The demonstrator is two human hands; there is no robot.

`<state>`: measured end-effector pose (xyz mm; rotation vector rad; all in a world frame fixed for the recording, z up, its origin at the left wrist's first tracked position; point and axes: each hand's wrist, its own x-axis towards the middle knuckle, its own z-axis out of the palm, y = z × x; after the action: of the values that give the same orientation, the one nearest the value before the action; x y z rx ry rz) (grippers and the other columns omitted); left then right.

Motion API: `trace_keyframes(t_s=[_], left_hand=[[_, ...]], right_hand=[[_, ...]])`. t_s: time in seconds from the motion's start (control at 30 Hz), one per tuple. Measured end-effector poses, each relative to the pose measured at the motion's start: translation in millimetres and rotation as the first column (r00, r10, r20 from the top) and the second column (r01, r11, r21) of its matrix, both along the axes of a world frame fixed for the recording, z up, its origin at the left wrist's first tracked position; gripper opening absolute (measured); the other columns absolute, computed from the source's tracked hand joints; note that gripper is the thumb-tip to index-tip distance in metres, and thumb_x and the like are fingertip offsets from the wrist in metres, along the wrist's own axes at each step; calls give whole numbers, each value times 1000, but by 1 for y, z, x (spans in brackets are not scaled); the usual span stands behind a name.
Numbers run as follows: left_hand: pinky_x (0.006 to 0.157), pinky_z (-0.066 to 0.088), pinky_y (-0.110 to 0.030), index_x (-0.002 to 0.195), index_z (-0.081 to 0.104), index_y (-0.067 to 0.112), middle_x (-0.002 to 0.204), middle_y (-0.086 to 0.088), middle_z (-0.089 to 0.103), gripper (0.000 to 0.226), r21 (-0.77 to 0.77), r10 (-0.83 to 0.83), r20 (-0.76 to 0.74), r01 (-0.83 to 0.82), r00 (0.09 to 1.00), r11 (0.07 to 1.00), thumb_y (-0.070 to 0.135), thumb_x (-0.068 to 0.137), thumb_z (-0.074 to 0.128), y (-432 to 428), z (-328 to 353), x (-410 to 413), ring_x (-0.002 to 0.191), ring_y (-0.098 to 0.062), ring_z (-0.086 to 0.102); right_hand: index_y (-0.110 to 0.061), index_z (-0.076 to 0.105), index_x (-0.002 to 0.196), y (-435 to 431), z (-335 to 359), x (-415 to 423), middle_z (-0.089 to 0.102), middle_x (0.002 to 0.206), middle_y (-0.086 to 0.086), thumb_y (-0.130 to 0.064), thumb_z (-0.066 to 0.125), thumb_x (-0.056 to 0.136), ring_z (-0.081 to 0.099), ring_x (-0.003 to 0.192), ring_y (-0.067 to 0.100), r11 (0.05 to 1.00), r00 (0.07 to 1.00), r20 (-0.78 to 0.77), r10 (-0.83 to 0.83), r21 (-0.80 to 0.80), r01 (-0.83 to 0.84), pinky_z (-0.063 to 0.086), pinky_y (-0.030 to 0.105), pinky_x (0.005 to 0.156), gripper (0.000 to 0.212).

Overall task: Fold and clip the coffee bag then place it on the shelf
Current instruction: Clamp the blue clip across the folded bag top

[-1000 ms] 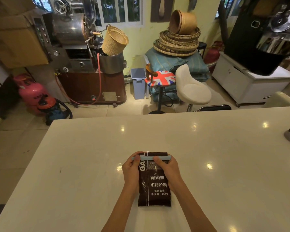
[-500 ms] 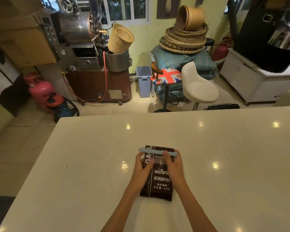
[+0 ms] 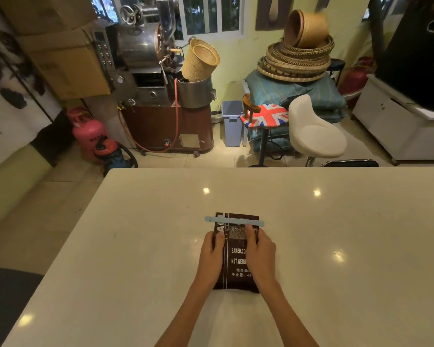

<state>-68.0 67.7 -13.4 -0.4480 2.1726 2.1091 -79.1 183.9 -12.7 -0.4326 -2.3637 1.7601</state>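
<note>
The dark brown printed coffee bag [image 3: 236, 256] is laid flat on the white glossy worktop [image 3: 336, 246]. Its top is already closed by a pale blue clip bar [image 3: 234, 221]. It is gripped at both sides by the left hand [image 3: 212, 256] and right hand [image 3: 259, 254]. Only the placing on the shelf, not visible here, seems left.

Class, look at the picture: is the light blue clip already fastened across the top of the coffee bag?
Yes, the light blue clip spans the folded top of the coffee bag lying on the table.
</note>
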Motion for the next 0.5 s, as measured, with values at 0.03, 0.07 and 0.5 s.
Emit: trace_keyframes(t_s=[0.03,0.07,0.5], left_hand=[[68,57,-23,113,53,19,106,-5,69,23,28,-48,14,48,999,998,36,98,50,2,3,3,92,-16,71],[69,57,-21,115,50,23,109,-2,68,25,32,-72,11,72,997,997,37,96,54,4,5,7,94,-14,71],[68,54,-20,104,58,16,92,-4,69,34,-228,131,-123,-157,984,961,38,102,33,5,5,27,86,-16,69]], right_hand=[[-15,65,86,3,1,-2,69,74,-4,-41,43,100,69,69,13,1000,1000,-3,-21,-14,21,53,19,56,37],[-14,66,87,5,2,-3,70,75,-1,-41,40,101,70,71,16,999,1000,-4,-25,-31,25,54,22,57,41],[-24,68,92,9,-5,27,72,80,-6,-46,31,102,69,74,6,991,990,43,131,-11,-130,56,27,67,45]])
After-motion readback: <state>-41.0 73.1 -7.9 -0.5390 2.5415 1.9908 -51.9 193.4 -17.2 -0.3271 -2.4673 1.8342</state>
